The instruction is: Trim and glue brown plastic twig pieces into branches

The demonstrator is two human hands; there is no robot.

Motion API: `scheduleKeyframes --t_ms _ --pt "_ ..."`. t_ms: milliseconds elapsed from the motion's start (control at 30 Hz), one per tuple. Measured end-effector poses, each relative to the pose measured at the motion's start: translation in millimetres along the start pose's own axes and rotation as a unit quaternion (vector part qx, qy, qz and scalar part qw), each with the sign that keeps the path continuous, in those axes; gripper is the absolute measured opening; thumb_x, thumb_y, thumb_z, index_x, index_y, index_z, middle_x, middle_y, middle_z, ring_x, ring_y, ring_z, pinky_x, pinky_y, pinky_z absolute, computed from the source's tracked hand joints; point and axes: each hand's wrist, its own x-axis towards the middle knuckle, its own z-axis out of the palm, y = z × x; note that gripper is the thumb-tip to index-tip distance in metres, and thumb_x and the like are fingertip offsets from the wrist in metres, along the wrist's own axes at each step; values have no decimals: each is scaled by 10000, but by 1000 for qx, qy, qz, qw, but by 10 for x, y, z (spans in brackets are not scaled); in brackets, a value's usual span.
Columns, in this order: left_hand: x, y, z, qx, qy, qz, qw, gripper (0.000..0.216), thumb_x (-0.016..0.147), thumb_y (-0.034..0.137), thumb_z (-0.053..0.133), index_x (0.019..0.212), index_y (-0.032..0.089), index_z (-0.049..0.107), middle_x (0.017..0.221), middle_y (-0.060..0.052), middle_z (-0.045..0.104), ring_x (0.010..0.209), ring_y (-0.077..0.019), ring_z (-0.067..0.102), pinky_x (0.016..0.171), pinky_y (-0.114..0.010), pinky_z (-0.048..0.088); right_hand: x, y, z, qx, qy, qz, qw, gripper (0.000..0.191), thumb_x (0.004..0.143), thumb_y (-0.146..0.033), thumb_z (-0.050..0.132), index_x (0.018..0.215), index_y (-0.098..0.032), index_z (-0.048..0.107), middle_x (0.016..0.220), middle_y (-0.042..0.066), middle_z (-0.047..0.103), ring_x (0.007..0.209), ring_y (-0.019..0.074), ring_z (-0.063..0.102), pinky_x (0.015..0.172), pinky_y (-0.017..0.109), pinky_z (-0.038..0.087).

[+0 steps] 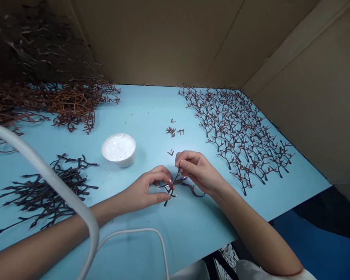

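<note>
My left hand [151, 189] pinches a small dark branched twig [169, 190] between fingertips and thumb. My right hand [196, 171] is close above it, with its fingers through a small pair of scissors [193, 188] that have iridescent blue-purple handles. The scissor blades [176, 181] lie against the twig, and my fingers partly hide them. Several tiny cut twig pieces [171, 131] lie on the table just beyond my hands.
A white tub of white paste [118, 149] stands left of my hands on the light blue table [151, 105]. Dark branches [46, 190] and reddish-brown branches [76, 103] lie in heaps at left, and branched twigs [236, 132] are spread at right. Cardboard walls [151, 39] rise behind. A white cable [52, 182] crosses the near left.
</note>
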Motion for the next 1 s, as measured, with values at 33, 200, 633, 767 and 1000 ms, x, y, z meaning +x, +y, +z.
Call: scheduleKeyframes --t_ms 33,200,633,767,1000 --pt "-1 4 0 0 -1 -2 1000 80 680 225 538 731 164 545 826 -24 458 790 -146 443 719 -274 355 -1 1 1 -4 -3 -4 1000 253 587 -376 638 591 -145 534 534 -54 416 429 38 247 416 207 146" --pt "-2 8 8 -6 -5 -5 1000 78 681 238 538 695 163 551 825 -26 463 794 -148 455 716 -266 381 -1 10 3 -19 -14 -18 1000 256 600 -386 628 594 -147 536 533 -51 422 436 40 270 417 200 177" --pt "-8 14 -3 24 -28 14 999 68 684 238 555 675 171 547 823 -19 471 830 -154 455 762 -263 370 0 36 37 37 -74 -53 995 148 659 -271 613 597 -145 565 542 -41 533 493 49 480 500 188 394" --pt "-10 16 -14 36 -45 18 998 76 694 240 555 741 182 571 840 -16 460 862 -153 450 806 -263 356 4 36 31 33 -81 -46 995 158 662 -293 608 609 -151 566 519 -43 532 458 53 478 459 187 389" --pt "-9 17 -28 55 -58 6 997 74 690 238 550 661 175 573 861 -20 449 867 -159 436 810 -266 350 17 79 65 8 -69 -52 996 209 635 -353 619 596 -157 558 504 -42 515 458 59 465 445 185 376"
